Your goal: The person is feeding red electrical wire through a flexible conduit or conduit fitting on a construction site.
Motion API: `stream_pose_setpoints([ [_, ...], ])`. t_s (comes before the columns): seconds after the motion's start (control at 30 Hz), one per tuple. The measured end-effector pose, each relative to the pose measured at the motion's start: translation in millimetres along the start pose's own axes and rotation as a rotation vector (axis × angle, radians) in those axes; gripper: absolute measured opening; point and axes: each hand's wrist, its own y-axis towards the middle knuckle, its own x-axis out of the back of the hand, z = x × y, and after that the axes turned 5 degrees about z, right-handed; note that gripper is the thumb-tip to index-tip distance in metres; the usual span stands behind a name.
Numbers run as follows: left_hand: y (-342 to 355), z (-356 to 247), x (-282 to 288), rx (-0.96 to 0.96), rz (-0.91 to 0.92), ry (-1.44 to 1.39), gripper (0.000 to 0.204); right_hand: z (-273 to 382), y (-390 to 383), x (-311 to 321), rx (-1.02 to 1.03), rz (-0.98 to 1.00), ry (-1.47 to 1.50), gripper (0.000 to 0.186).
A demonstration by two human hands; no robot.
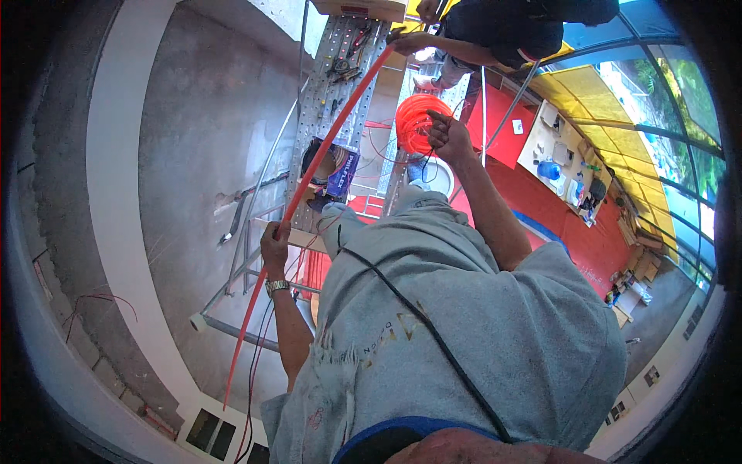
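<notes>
Nearest to the camera is a grey shirt [525,332], crossed by one black cable [429,326]. One long red tube [335,130] slants above the left of two perforated planks [309,108], passing its left edge; the left hand [275,246] is wrapped around it, one co-worker's hand [410,42] holds its upper end. Better, I think, to grip firmly and avoid sharp bends. The right hand [450,141] seems to pinch one thin dark wire [426,164], beside one orange coil [413,127].
</notes>
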Motion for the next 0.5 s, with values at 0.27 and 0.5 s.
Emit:
stream_pose_setpoints([
  [0.27, 11.9, -5.3, -4.8, -0.026, 0.01, -0.002, 0.043, 8.8, -11.6, 1.3, 0.045, -0.008, 0.009, 0.031],
  [0.5, 8.2, -8.4, -18.7, 0.011, 0.049, -0.02, 0.045, 8.0, -16.2, -1.2, 0.011, -0.013, -0.004, 0.031],
])
